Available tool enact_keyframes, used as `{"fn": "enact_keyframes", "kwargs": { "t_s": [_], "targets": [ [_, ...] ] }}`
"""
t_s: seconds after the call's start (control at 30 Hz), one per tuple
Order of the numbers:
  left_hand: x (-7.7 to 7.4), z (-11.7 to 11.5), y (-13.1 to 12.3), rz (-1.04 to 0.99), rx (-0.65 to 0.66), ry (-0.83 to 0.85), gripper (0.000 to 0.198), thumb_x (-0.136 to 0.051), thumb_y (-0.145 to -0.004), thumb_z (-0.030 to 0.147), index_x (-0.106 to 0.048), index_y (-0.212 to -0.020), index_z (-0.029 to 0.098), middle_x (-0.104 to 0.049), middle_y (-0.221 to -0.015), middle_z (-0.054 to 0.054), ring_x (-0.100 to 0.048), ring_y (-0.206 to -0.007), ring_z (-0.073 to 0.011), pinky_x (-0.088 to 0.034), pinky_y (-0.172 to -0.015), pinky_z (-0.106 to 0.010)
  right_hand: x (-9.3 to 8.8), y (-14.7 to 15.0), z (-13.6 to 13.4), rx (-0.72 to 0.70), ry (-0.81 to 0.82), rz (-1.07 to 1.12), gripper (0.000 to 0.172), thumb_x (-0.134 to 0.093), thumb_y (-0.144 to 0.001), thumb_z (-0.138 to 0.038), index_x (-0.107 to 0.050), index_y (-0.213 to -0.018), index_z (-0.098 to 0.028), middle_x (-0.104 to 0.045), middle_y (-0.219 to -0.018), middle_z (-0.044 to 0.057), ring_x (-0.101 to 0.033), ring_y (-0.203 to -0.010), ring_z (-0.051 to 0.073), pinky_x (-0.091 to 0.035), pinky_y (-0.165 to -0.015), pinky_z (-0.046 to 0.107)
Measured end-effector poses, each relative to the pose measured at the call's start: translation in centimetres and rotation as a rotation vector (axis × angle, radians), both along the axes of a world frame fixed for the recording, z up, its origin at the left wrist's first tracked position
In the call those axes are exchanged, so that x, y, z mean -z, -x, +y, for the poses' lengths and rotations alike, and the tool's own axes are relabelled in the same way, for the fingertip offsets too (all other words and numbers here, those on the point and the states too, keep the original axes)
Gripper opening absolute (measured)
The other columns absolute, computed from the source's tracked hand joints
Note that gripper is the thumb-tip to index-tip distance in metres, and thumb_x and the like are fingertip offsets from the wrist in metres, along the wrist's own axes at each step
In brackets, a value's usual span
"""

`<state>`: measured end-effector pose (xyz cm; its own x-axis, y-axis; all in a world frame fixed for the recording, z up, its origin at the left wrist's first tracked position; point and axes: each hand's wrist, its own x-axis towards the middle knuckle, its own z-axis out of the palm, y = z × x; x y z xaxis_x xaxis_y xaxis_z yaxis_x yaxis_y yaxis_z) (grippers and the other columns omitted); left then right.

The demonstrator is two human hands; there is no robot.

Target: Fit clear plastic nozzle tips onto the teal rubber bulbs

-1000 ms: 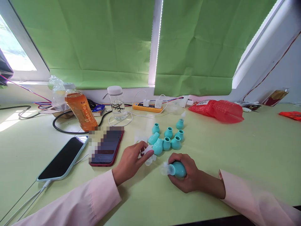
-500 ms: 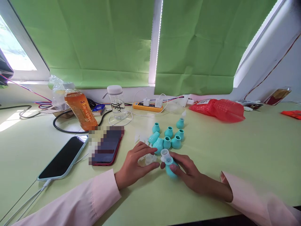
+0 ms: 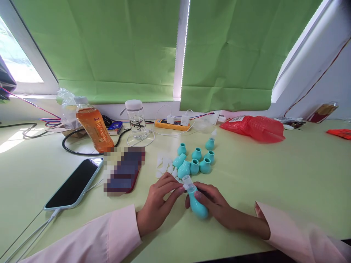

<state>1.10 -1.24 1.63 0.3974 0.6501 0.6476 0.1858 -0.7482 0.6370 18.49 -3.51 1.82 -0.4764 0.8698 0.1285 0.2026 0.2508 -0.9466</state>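
Note:
My right hand is closed round a turquoise squeeze bulb, which tilts with its neck away from me. In the bulb's neck sits a clear plastic fitting with an open tube end. With thumb and forefinger together, my left hand pinches the near-left side of this fitting; the exact contact is partly hidden by the fingertips. Just beyond my hands stand several more turquoise bulbs, most with their open necks up and a couple lying over. Small whitish translucent tips lie scattered to their left.
Two phones, one black-screened and one in a red case, lie on the left. Behind them stand a tilted tea bottle and a water bottle. An orange power strip and a red plastic bag are farther back.
The bulb has tipped from roughly upright to leaning, its body toward me. My left hand's fingers have closed from apart onto the clear fitting.

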Motion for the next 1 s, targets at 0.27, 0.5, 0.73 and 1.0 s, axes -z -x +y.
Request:
{"fn": "enact_keyframes", "kwargs": {
  "t_s": [0.27,0.5,0.73,1.0],
  "targets": [
    [-0.3,0.1,-0.2,-0.003,-0.164,-0.169,0.011,-0.052,-0.074,0.014,-0.063,-0.074,0.015,-0.058,-0.058,-0.003,-0.048,-0.058,-0.0127,-0.044,-0.053,-0.026,0.7,0.5,-0.1,0.15,-0.03,-0.023,0.029,-0.039,-0.081,-0.04,-0.056,-0.087,-0.017,-0.059,-0.072,0.001,-0.053,-0.069,0.014,-0.044,-0.067,0.024],
    [-0.9,-0.1,0.0,0.019,-0.13,-0.266,0.008,-0.053,-0.07,0.009,-0.057,-0.066,0.015,-0.053,-0.054,-0.002,-0.043,-0.057,-0.0119,-0.042,-0.052,-0.025,0.8,0.5,0.0,0.24,-0.19,-0.047,0.023,-0.039,-0.082,-0.036,-0.051,-0.079,-0.018,-0.055,-0.069,0.0,-0.052,-0.068,0.013,-0.043,-0.064,0.023],
    [0.0,3.6,1.6,0.344,-0.315,-0.19,0.011,-0.053,-0.073,0.016,-0.063,-0.069,0.015,-0.058,-0.058,-0.004,-0.045,-0.064,-0.015,-0.042,-0.054,-0.025,1.7,-0.4,0.6,0.303,-0.324,0.067,0.018,-0.042,-0.08,-0.034,-0.048,-0.09,-0.019,-0.056,-0.077,0.003,-0.051,-0.069,0.014,-0.043,-0.061,0.024],
    [0.8,4.4,2.1,0.533,-0.349,-0.261,0.024,-0.038,-0.082,0.017,-0.058,-0.094,0.012,-0.058,-0.066,-0.007,-0.044,-0.067,-0.0171,-0.039,-0.056,-0.027,1.4,-0.2,0.6,0.349,-0.384,-0.084,0.019,-0.047,-0.078,-0.033,-0.049,-0.09,-0.018,-0.056,-0.073,0.002,-0.053,-0.065,0.013,-0.045,-0.059,0.024]
  ]
}}
